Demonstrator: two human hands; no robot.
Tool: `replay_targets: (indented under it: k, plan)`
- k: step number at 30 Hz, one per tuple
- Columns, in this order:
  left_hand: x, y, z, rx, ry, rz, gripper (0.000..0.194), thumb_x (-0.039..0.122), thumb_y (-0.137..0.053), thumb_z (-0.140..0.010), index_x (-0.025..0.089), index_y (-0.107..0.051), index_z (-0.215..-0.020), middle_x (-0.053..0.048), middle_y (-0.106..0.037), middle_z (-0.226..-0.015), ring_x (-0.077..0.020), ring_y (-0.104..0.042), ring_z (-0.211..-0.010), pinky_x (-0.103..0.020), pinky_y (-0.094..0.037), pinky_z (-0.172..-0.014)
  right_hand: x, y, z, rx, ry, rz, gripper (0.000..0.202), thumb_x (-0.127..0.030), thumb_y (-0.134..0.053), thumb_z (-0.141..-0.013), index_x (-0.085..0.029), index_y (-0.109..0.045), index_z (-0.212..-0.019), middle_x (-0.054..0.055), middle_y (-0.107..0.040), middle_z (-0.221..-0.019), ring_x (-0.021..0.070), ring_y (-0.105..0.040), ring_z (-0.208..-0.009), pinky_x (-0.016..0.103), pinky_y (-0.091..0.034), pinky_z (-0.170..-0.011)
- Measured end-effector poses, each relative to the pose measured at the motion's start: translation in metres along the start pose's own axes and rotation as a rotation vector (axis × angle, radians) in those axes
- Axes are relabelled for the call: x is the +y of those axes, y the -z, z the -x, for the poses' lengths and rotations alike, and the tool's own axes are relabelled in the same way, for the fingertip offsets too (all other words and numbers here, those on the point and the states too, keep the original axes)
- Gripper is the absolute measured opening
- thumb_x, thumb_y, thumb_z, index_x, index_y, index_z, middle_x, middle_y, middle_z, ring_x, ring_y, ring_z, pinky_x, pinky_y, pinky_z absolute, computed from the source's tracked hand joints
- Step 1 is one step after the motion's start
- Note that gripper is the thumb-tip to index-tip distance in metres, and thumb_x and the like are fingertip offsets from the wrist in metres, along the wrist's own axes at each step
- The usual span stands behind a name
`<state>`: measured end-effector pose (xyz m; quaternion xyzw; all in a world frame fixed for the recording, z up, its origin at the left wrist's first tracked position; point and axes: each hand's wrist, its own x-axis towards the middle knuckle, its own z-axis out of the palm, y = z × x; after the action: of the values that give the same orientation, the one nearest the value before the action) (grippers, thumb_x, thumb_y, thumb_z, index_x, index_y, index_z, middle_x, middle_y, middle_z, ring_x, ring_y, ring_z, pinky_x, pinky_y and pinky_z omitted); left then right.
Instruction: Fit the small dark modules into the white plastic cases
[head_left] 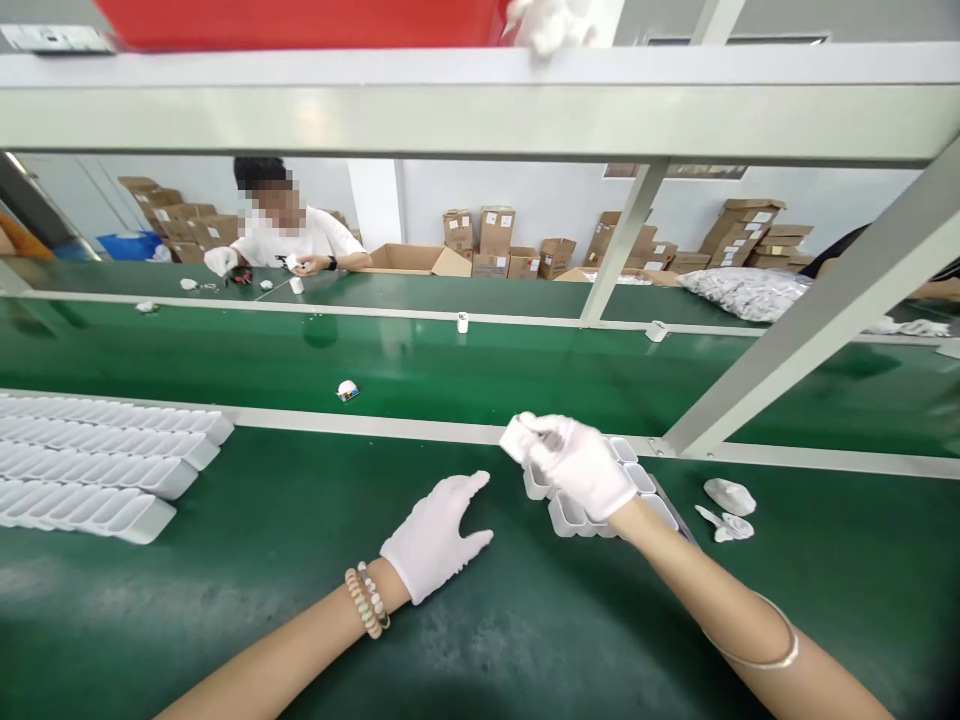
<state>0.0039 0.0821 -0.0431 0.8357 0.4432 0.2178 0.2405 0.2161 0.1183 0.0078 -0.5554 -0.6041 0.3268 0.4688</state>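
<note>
In a white glove, my right hand (581, 462) pinches a small white plastic housing (516, 440) at its fingertips. It hangs over a cluster of similar white open-topped housings (571, 515) that stand on the green bench. My left hand (439, 535), gloved too, is held over the bare bench with thumb and fingers apart and nothing between them. To the far left, several rows of white housings (112, 510) are lined up close together. My right glove covers part of the cluster.
A white post (810, 310) slants up at the right, beneath a crossbeam (450, 120). Crumpled white pieces (729, 510) lie right of the cluster. On the green belt (420, 360) sit a small white part with a circuit board (347, 390) and a white housing (463, 322). A co-worker (289, 225) sits opposite.
</note>
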Motion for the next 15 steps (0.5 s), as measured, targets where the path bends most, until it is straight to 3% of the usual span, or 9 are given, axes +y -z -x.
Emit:
replay_targets:
  k: [3, 7, 9, 11, 15]
  plan:
    - [0.019, -0.002, -0.019, -0.138, -0.077, -0.182, 0.066, 0.032, -0.065, -0.084, 0.027, -0.036, -0.143, -0.011, -0.059, -0.125, -0.0298, -0.060, -0.109, -0.044, -0.052, -0.091, 0.019, 0.029, -0.025, 0.135, -0.062, 0.036, 0.021, -0.038, -0.068, -0.078, -0.018, -0.066, -0.085, 0.006, -0.073, -0.086, 0.0186, -0.068, -0.079, 0.031, -0.056, -0.074]
    - [0.041, -0.013, -0.056, -0.222, -0.200, -0.303, 0.043, 0.036, -0.058, -0.090, 0.022, -0.050, -0.130, -0.009, -0.063, -0.104, -0.0274, -0.062, -0.093, -0.038, -0.051, -0.079, 0.041, 0.048, -0.049, 0.146, -0.130, 0.179, 0.024, -0.030, -0.069, -0.080, -0.015, -0.066, -0.099, 0.007, -0.073, -0.083, 0.0180, -0.070, -0.072, 0.031, -0.058, -0.069]
    - [0.045, -0.017, -0.069, -0.201, -0.190, -0.304, 0.024, 0.034, -0.055, -0.092, 0.019, -0.061, -0.111, -0.009, -0.063, -0.098, -0.0269, -0.061, -0.093, -0.037, -0.050, -0.080, 0.049, 0.047, -0.063, 0.122, -0.157, 0.289, 0.027, -0.027, -0.069, -0.082, -0.014, -0.064, -0.105, 0.005, -0.072, -0.077, 0.0169, -0.069, -0.067, 0.031, -0.058, -0.067]
    - [0.044, -0.018, -0.073, -0.184, -0.178, -0.296, 0.021, 0.033, -0.050, -0.095, 0.017, -0.064, -0.097, -0.010, -0.063, -0.096, -0.0258, -0.061, -0.092, -0.036, -0.049, -0.080, 0.057, 0.041, -0.078, 0.091, -0.180, 0.413, 0.027, -0.027, -0.067, -0.087, -0.013, -0.063, -0.109, 0.004, -0.071, -0.080, 0.0157, -0.068, -0.069, 0.032, -0.058, -0.070]
    - [0.035, -0.012, -0.051, -0.170, -0.185, -0.273, 0.019, 0.032, -0.053, -0.094, 0.018, -0.064, -0.091, -0.007, -0.063, -0.101, -0.0210, -0.062, -0.088, -0.031, -0.048, -0.076, 0.068, 0.026, -0.103, 0.020, -0.208, 0.646, 0.024, -0.033, -0.059, -0.095, -0.015, -0.062, -0.112, 0.005, -0.067, -0.103, 0.0162, -0.067, -0.085, 0.035, -0.057, -0.076]
